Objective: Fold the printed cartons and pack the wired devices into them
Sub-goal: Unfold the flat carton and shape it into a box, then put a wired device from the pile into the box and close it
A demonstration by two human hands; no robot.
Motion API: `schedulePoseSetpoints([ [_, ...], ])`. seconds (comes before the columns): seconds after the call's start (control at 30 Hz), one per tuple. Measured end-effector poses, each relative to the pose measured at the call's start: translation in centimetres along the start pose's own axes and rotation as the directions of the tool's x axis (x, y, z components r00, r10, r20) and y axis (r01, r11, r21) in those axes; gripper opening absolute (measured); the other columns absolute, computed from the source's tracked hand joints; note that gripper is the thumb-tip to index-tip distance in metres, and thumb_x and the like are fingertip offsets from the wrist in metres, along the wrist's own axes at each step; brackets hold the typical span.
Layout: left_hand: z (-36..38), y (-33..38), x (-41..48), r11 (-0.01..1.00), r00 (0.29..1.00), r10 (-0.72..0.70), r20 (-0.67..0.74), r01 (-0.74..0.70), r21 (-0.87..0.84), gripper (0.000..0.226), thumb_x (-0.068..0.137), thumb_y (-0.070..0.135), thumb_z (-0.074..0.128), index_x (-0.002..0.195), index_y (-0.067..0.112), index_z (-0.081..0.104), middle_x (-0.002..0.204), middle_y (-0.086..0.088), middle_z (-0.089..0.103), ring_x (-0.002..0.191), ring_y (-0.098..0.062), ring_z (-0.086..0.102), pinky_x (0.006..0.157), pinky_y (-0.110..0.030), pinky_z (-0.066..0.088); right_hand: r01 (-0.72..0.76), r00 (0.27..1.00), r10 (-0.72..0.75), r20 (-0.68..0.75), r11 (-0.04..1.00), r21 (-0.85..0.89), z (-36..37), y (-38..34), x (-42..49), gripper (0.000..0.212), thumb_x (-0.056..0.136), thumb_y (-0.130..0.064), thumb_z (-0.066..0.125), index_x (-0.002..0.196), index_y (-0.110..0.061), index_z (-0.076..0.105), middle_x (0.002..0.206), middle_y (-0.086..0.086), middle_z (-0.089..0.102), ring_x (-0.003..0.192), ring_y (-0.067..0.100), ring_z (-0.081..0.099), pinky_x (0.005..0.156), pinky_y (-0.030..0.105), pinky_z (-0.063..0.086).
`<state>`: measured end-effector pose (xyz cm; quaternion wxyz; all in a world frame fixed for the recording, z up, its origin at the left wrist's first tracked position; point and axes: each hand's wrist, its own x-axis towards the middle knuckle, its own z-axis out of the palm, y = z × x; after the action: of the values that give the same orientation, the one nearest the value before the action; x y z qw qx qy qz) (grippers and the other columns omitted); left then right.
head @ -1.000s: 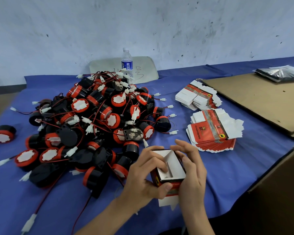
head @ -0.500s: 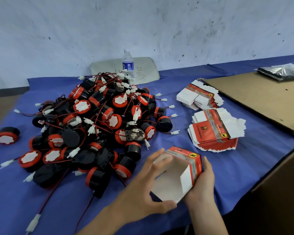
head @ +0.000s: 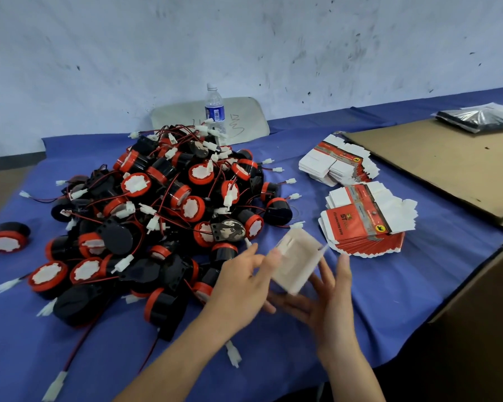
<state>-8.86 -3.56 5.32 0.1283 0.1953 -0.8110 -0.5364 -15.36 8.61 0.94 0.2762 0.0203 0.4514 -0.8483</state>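
Note:
A half-folded printed carton (head: 298,261) hangs over the table's front edge, its white inside facing me and blurred by motion. My left hand (head: 244,281) pinches its left edge between fingers and thumb. Under and behind the carton lies my right hand (head: 327,297), fingers straight and spread. A big pile of black-and-red wired devices (head: 169,216) with white plugs lies just left of my hands. Two stacks of flat cartons sit to the right, one near (head: 360,224) and one farther back (head: 334,161).
The table wears a blue cloth (head: 389,291). One lone device (head: 6,237) lies at the far left. A water bottle (head: 214,111) stands behind the pile. A flat cardboard sheet (head: 436,163) with a dark bag (head: 479,118) fills the right; a brown box (head: 491,314) stands at lower right.
The carton has been turned over between my hands, from red side up to white inside facing me. My right hand has opened out beneath it.

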Motion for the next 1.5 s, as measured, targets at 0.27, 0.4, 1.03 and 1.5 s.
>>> schedulePoseSetpoints([
  [0.27,-4.6,-0.6,2.6,0.828,0.971,0.177,-0.162,-0.058,0.558,0.023,0.093,0.04,0.049,0.111,0.03,0.059,0.116,0.006,0.057,0.091,-0.02,0.063,0.078,-0.034,0.052,0.018,0.993,-0.013,-0.121,0.999,0.039,0.4,-1.9,-0.6,0.061,0.084,-0.061,0.046,0.132,-0.023,0.053,0.124,0.005,0.061,0.074,0.034,0.071,0.065,0.039,0.056],
  [0.4,-5.4,-3.1,3.8,0.377,0.993,-0.065,-0.098,0.115,0.919,0.063,0.091,0.057,0.049,0.14,0.025,0.028,0.138,-0.008,0.038,0.109,-0.032,0.057,0.089,-0.04,0.045,0.073,0.978,-0.063,-0.201,0.996,0.042,-0.1,-1.1,-0.4,0.042,0.097,-0.047,0.044,0.124,-0.019,0.058,0.119,0.005,0.065,0.071,0.025,0.072,0.063,0.036,0.054],
  [1.03,-6.4,4.8,-0.4,0.61,0.613,0.79,0.015,-0.784,-0.115,0.056,0.079,-0.007,0.057,0.127,0.02,0.047,0.132,-0.006,0.048,0.129,-0.027,0.047,0.099,-0.031,0.045,0.413,0.876,-0.4,0.268,0.91,0.008,4.1,-2.0,-3.0,0.04,0.078,-0.053,0.066,0.111,-0.03,0.069,0.122,-0.004,0.066,0.109,0.019,0.065,0.08,0.036,0.056],
  [1.5,-4.3,4.2,0.6,0.821,0.884,0.467,0.009,-0.43,-0.374,0.038,0.088,0.001,0.034,0.114,0.008,0.061,0.115,-0.008,0.067,0.115,-0.023,0.061,0.101,-0.035,0.047,0.542,0.794,-0.49,0.36,0.839,-0.053,2.7,-6.0,-4.0,0.026,0.077,-0.02,0.071,0.101,-0.029,0.073,0.085,0.0,0.073,0.053,0.016,0.058,0.05,0.026,0.049],
])
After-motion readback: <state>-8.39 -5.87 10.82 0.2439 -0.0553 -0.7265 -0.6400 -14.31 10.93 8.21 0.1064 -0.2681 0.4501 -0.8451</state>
